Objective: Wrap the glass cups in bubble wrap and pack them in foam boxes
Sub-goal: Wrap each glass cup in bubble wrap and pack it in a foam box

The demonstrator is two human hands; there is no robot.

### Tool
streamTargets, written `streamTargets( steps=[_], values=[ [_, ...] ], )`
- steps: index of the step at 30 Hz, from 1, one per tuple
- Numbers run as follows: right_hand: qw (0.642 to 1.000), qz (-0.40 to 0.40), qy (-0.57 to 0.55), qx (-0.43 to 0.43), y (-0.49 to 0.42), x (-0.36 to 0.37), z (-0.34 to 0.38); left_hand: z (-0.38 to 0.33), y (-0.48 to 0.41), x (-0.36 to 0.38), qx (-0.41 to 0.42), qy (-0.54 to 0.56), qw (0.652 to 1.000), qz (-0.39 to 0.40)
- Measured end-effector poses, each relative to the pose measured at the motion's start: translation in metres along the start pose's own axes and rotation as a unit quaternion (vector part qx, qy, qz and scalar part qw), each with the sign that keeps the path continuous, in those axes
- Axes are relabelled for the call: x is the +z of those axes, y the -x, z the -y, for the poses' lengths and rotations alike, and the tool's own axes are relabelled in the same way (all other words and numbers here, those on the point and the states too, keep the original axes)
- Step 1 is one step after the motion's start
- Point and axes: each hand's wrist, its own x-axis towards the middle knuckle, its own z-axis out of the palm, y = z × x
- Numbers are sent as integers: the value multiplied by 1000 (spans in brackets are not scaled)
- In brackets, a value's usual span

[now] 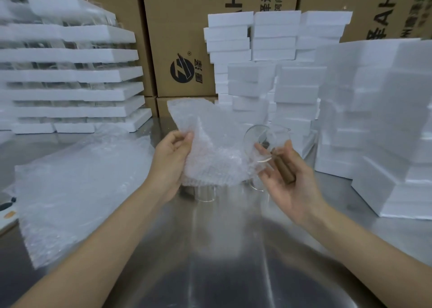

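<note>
Pinching a bubble wrap sheet (210, 144) with left grip (171, 154), clasping glass cup (263, 137) by its brown handle (284, 168) in right grip (288, 183), above the steel desk (210, 249) beside stacked foam boxes (297, 92).

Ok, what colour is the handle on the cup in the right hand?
Brown. The handle of the glass cup shows best in the head view.

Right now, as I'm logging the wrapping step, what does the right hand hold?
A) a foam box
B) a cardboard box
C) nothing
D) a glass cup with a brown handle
D: the cup has its brown handle lying in the right hand, while the left hand pinches the bubble wrap.
</note>
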Motion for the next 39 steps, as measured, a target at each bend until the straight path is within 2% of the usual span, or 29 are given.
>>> streamTargets(
  steps=[3,5,6,8,10,11,13,15,18,19,20,21,23,24,25,26,28,29,31,33,37,39],
  values=[
    [999,-35,-23,-27,-4,-2,3,-18,0,-1,68,-35,997,-20],
    [998,-39,-25,-37,-8,-3,5,-41,-1,-9,156,-66,983,-66],
    [998,-38,-22,-42,-10,-4,7,-54,-4,-17,221,-90,965,-109],
    [998,-30,-15,-53,-13,-5,9,-79,-10,-43,350,-163,894,-227],
    [998,-19,12,-65,-14,-7,10,-93,-16,-72,392,-295,814,-311],
    [997,-10,36,-69,-15,-9,10,-93,-17,-83,375,-383,784,-314],
    [995,13,72,-70,-16,-10,9,-82,-18,-92,305,-552,730,-264],
    [995,23,77,-62,-17,-12,9,-67,-16,-90,191,-664,695,-199],
    [994,21,85,-63,-17,-14,9,-60,-12,-89,-46,-733,675,-76],
    [994,17,86,-63,-17,-13,9,-60,-11,-91,-93,-738,666,-51],
    [995,10,84,-61,-16,-13,9,-60,-10,-90,-92,-745,659,-40],
    [995,0,77,-57,-16,-12,9,-59,-10,-87,-25,-742,668,-47],
    [997,-16,59,-53,-16,-11,10,-56,-6,-67,230,-671,701,-69],
    [997,-20,58,-54,-15,-11,11,-56,1,-51,335,-613,715,-37],
    [996,-19,63,-54,-15,-10,11,-56,8,-36,403,-573,714,16],
    [996,-13,71,-55,-14,-10,11,-53,13,-24,437,-562,698,77],
    [995,-4,86,-56,-13,-9,11,-40,20,-8,455,-599,638,164],
    [994,-5,89,-55,-12,-8,12,-34,22,-3,466,-611,614,179],
    [994,-14,94,-57,-12,-7,13,-23,23,0,498,-604,598,169],
    [992,-21,102,-74,-12,-6,15,-16,21,0,495,-591,622,135],
    [969,-52,177,-163,-12,-3,26,-10,20,-3,393,-571,719,50],
    [959,-20,211,-188,-9,0,30,-7,20,-2,344,-544,764,43]
  ],
)
